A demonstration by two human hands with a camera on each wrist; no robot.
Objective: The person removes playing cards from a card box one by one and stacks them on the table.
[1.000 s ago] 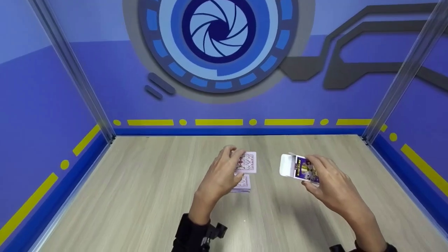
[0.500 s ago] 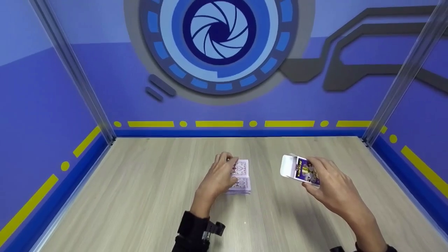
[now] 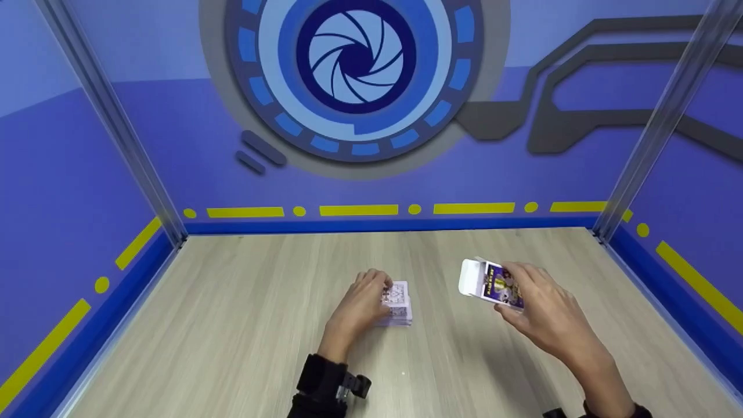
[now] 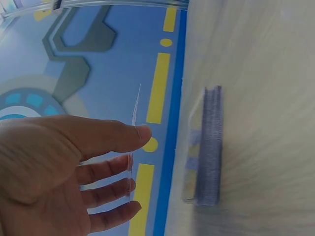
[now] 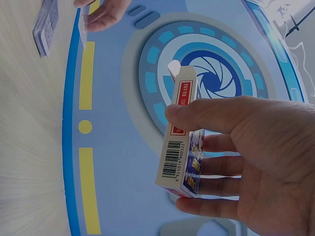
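Note:
My left hand (image 3: 355, 307) pinches a thin playing card (image 3: 397, 294) with a pale patterned back, thumb along one edge and fingers along the other. Seen edge-on in the left wrist view, the card (image 4: 132, 142) stands apart from the deck of cards (image 4: 209, 147). That deck (image 3: 400, 319) lies on the table in a neat stack just below the hand. On the right, my right hand (image 3: 548, 307) grips a small card box (image 3: 502, 285) by its sides, raised over the table. The box's white end flap (image 3: 470, 277) hangs out toward the left; a barcode (image 5: 172, 160) marks its narrow side.
The pale wood-grain table (image 3: 261, 337) is enclosed by blue printed panels (image 3: 278, 186) at the back and both sides. Metal corner posts (image 3: 116, 116) stand at the back corners. Black camera straps (image 3: 322, 377) wrap the wrists.
The left hand has lowered and drawn back toward the person with the card, which now overlaps the deck more. The right hand and box have held nearly still; the view has tilted slightly.

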